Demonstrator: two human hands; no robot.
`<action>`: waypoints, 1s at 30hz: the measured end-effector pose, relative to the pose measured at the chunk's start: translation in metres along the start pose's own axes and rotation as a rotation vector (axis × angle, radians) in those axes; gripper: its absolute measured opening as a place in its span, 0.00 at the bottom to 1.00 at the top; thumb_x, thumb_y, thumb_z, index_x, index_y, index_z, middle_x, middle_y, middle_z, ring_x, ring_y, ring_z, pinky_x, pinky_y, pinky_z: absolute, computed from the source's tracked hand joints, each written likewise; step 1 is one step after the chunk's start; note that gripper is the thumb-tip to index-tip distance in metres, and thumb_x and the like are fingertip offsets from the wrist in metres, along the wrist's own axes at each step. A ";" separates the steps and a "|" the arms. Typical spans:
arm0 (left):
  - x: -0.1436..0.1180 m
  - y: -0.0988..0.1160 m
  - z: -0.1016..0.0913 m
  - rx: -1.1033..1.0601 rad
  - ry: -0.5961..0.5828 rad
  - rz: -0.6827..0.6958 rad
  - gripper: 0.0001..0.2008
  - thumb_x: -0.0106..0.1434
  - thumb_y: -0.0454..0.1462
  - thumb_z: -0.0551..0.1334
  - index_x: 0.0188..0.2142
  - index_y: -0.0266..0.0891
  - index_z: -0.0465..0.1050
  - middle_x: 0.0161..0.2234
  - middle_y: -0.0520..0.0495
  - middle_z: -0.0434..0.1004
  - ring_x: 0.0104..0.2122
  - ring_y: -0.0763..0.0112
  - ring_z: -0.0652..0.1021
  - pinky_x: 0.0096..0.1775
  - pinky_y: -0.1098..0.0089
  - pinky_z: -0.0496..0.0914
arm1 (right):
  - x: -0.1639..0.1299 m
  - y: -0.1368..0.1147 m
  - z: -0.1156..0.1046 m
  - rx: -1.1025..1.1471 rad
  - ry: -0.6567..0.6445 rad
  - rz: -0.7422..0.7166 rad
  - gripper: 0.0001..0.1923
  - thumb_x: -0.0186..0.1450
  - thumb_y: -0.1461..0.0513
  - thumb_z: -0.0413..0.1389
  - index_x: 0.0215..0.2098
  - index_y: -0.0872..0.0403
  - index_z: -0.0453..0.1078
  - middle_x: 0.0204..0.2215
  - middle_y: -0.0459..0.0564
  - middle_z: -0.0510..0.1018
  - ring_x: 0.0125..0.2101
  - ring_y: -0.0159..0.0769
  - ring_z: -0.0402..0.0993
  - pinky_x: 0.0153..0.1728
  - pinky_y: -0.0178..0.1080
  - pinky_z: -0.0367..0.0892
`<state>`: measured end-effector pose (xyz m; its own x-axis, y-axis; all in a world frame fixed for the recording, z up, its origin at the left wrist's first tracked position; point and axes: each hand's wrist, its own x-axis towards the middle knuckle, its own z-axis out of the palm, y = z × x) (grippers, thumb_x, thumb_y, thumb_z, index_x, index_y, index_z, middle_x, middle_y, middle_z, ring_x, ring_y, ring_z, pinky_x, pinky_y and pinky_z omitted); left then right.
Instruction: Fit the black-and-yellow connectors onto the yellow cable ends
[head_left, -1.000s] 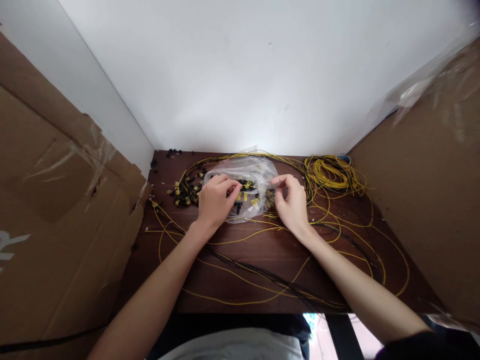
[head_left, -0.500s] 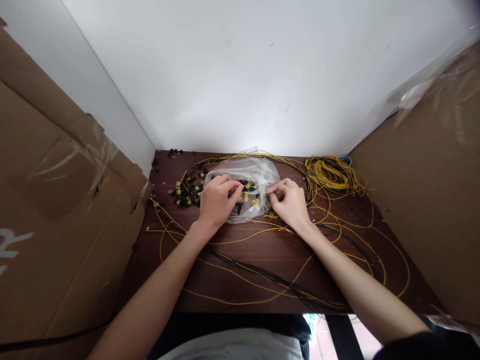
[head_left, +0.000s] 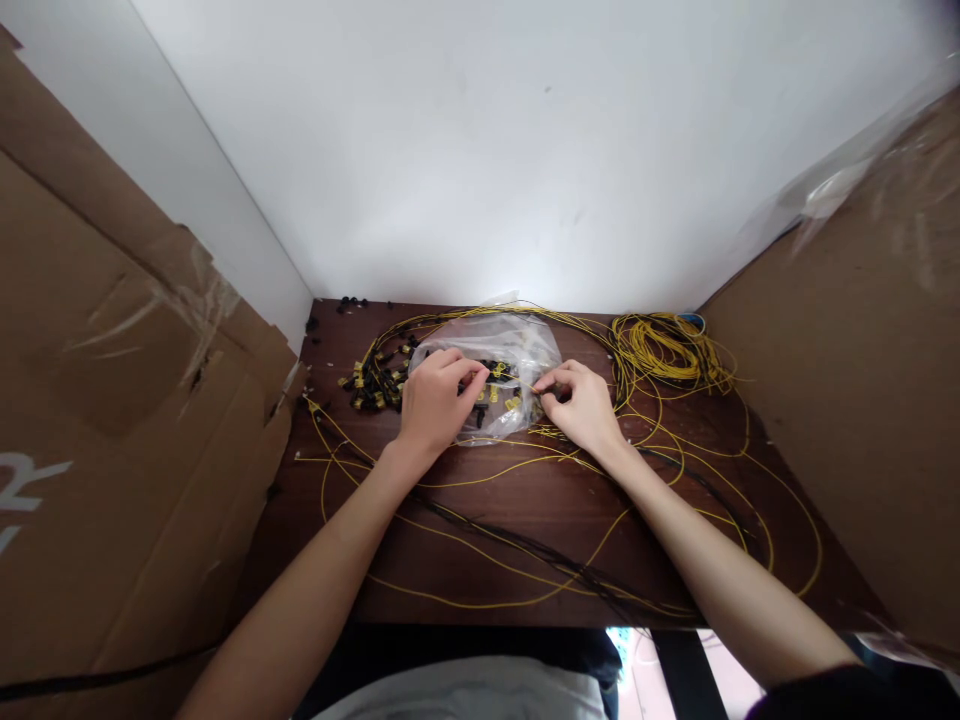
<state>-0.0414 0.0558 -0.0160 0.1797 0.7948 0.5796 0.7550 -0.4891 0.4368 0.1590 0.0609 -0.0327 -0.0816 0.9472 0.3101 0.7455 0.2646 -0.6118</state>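
Note:
A clear plastic bag (head_left: pixel 517 345) with small yellow and black connectors inside lies at the middle back of a dark wooden table (head_left: pixel 525 500). My left hand (head_left: pixel 433 400) rests on the bag's left part, its fingers pinched on a thin yellow cable at a small connector. My right hand (head_left: pixel 581 405) is at the bag's right edge, fingers pinched on the same thin yellow cable (head_left: pixel 517 384) that runs between both hands. What sits under the fingertips is hidden.
A pile of black and yellow connectors (head_left: pixel 371 378) lies left of the bag. A coil of yellow cable (head_left: pixel 664 345) sits at the back right. Loose yellow and black cables (head_left: pixel 525 550) cross the table. Cardboard walls (head_left: pixel 112 420) stand left and right, a white wall behind.
My right hand has slid a little left toward the bag and closed its fingers tighter. My left hand has barely moved.

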 end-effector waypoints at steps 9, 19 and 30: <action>0.002 0.001 -0.002 -0.055 0.049 -0.009 0.09 0.63 0.36 0.57 0.30 0.38 0.74 0.26 0.49 0.71 0.28 0.71 0.70 0.31 0.70 0.63 | 0.000 0.000 0.002 -0.054 0.026 -0.054 0.07 0.50 0.67 0.51 0.22 0.54 0.71 0.26 0.49 0.73 0.30 0.38 0.67 0.35 0.41 0.63; 0.001 0.001 -0.001 -0.061 0.035 0.024 0.09 0.63 0.36 0.57 0.29 0.38 0.73 0.26 0.49 0.71 0.29 0.72 0.70 0.31 0.71 0.63 | 0.004 0.000 -0.004 0.113 -0.043 0.039 0.13 0.55 0.64 0.45 0.17 0.54 0.67 0.22 0.48 0.73 0.27 0.36 0.67 0.34 0.38 0.60; 0.002 0.002 -0.001 -0.058 0.033 0.010 0.09 0.63 0.36 0.57 0.29 0.38 0.74 0.26 0.49 0.71 0.29 0.72 0.70 0.31 0.71 0.63 | 0.007 0.001 -0.008 0.200 -0.137 0.089 0.12 0.54 0.62 0.46 0.15 0.55 0.64 0.23 0.48 0.73 0.27 0.35 0.67 0.33 0.37 0.57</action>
<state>-0.0405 0.0561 -0.0132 0.1652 0.7780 0.6062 0.7154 -0.5176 0.4693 0.1650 0.0663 -0.0252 -0.1206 0.9804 0.1555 0.6090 0.1968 -0.7684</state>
